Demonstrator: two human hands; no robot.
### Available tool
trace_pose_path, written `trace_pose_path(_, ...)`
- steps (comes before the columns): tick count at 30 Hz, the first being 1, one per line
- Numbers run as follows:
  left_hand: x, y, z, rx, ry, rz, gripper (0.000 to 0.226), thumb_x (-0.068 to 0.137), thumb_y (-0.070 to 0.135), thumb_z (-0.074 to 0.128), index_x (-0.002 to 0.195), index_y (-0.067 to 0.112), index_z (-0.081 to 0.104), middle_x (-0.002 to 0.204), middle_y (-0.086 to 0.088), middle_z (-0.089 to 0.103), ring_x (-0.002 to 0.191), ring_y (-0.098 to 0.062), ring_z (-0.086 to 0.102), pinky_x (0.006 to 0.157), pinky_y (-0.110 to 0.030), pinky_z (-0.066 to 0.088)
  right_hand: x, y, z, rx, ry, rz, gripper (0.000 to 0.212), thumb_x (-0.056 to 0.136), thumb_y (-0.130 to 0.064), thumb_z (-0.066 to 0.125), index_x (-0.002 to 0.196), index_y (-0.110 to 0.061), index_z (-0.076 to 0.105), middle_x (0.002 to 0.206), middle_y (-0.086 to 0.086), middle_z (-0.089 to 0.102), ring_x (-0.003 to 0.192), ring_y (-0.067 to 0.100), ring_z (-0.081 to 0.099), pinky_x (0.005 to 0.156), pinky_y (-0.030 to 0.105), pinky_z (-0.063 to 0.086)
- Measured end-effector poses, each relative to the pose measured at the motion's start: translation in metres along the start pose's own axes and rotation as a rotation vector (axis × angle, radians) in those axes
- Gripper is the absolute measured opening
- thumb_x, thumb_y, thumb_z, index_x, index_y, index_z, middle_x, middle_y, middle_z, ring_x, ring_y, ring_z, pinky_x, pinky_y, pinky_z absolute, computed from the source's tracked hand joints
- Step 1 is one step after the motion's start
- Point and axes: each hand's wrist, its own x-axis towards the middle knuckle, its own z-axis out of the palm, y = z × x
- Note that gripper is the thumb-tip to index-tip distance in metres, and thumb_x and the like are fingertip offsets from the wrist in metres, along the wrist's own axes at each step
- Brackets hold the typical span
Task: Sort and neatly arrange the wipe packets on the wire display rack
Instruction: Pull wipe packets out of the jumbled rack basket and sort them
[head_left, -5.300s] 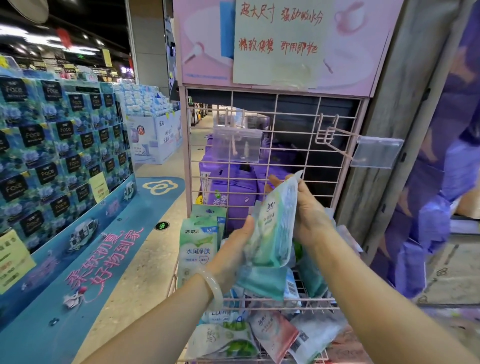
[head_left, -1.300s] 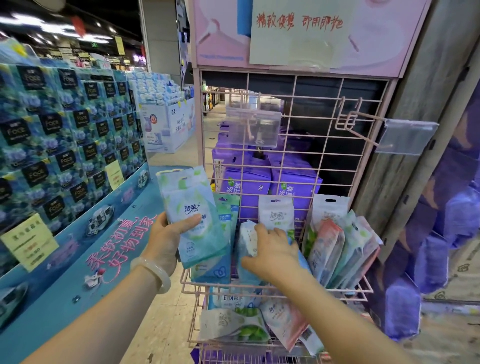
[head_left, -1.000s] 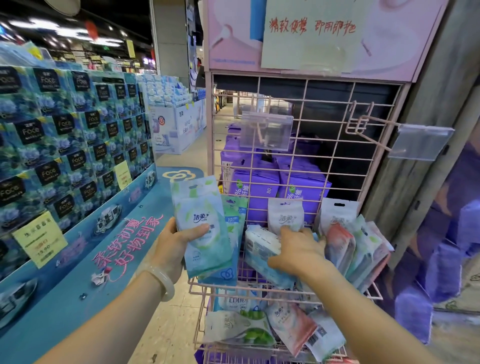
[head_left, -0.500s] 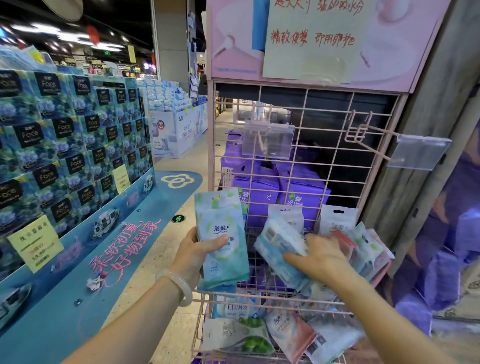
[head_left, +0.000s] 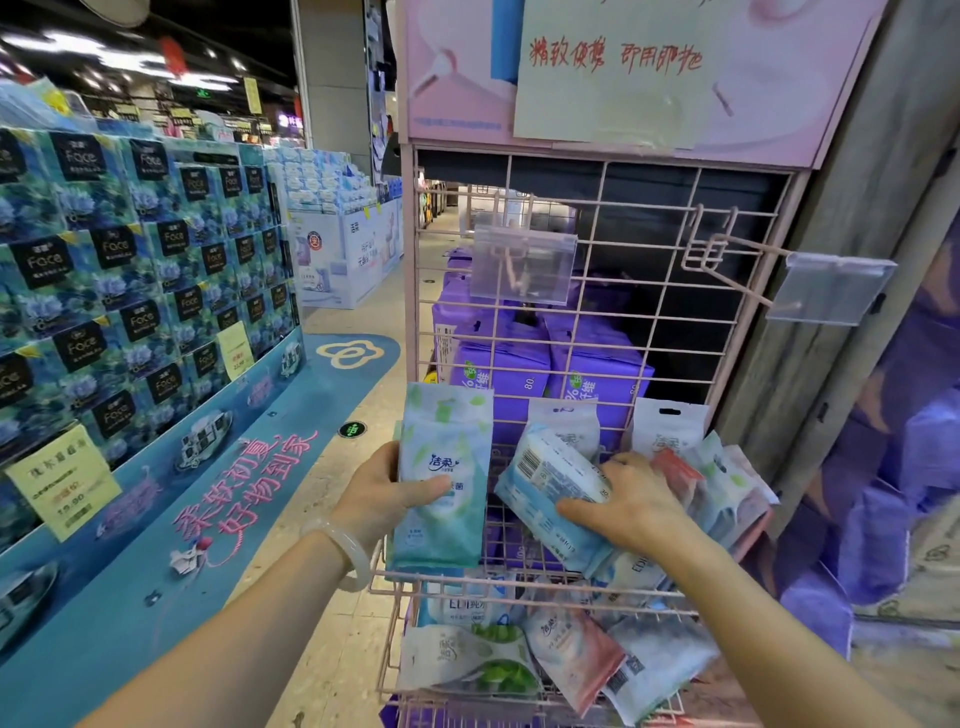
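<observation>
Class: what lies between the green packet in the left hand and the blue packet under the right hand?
In the head view, only bare pink rack wire, purple boxes showing behind.

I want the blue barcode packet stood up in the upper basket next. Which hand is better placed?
Right. The right hand already grips the blue barcode packet, tilted over the upper basket. The left hand holds the green packet upright.

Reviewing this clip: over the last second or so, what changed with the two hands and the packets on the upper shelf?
The right hand has pulled the blue-and-white packet up out of the row and tipped it leftward, barcode showing. The left hand has brought the green packet rightward, in front of the wire rack. Both grips stayed, and the packets leaning at the right and those on the lower shelf lie as before.
</observation>
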Motion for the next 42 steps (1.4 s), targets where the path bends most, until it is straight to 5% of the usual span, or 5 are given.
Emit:
trace_pose_path(6, -0.001, -0.010, -0.003, 0.487, 0.114, 0.116, 0.078, 0.074, 0.010, 0.074, 0.139, 0.016, 0.031, 0.134, -0.010, 0.045, 0.128, -0.028, 0.041, 0.104, -0.050, 0.038, -0.002, -0.001, 0.004, -0.083, 0.012, 0.000, 0.071, 0.066, -0.068, 0.058, 0.119, -0.022, 0.052, 0.126, 0.003, 0.044, 0.119, 0.024, 0.040, 0.097, 0.040, 0.038)
trace_pose_path(12, -0.006, -0.011, -0.009, 0.264, 0.127, 0.030, 0.116, 0.069, 0.012, 0.080, 0.147, 0.028, -0.006, 0.157, -0.006, 0.009, 0.143, -0.024, 0.014, 0.113, -0.048, 0.024, -0.003, -0.004, 0.009, -0.135, 0.026, -0.020, 0.071, 0.065, -0.068, 0.057, 0.120, -0.023, 0.052, 0.129, 0.002, 0.042, 0.121, 0.023, 0.037, 0.099, 0.042, 0.033)
trace_pose_path(28, -0.002, -0.015, 0.018, 0.846, 0.367, -0.014, 0.139, 0.054, 0.042, 0.085, 0.144, 0.023, -0.020, 0.153, -0.015, 0.020, 0.138, -0.029, 0.028, 0.109, -0.041, 0.027, -0.003, -0.011, 0.025, -0.225, 0.050, -0.099, 0.067, 0.064, -0.069, 0.056, 0.111, -0.021, 0.059, 0.141, 0.000, 0.035, 0.135, 0.021, 0.022, 0.114, 0.051, 0.007)
trace_pose_path(34, -0.029, -0.008, 0.049, 0.667, 0.341, 0.679, 0.042, 0.083, 0.028, 0.065, 0.120, 0.011, 0.053, 0.106, -0.003, 0.059, 0.101, -0.018, 0.056, 0.091, -0.034, 0.044, -0.010, -0.003, 0.019, 0.219, 0.263, -0.200, 0.060, 0.067, -0.051, 0.070, 0.116, -0.019, 0.058, 0.140, 0.001, 0.036, 0.130, 0.023, 0.033, 0.110, 0.044, 0.027)
trace_pose_path(42, -0.041, 0.018, 0.064, -0.231, -0.300, -0.371, 0.080, 0.059, 0.077, 0.041, 0.107, 0.020, 0.068, 0.104, -0.014, 0.072, 0.091, -0.032, 0.070, 0.072, -0.041, 0.059, -0.039, 0.014, 0.021, 0.282, 0.640, -0.727, 0.064, 0.062, 0.005, 0.074, 0.116, -0.016, 0.046, 0.132, 0.004, 0.037, 0.118, 0.023, 0.042, 0.094, 0.045, 0.046)
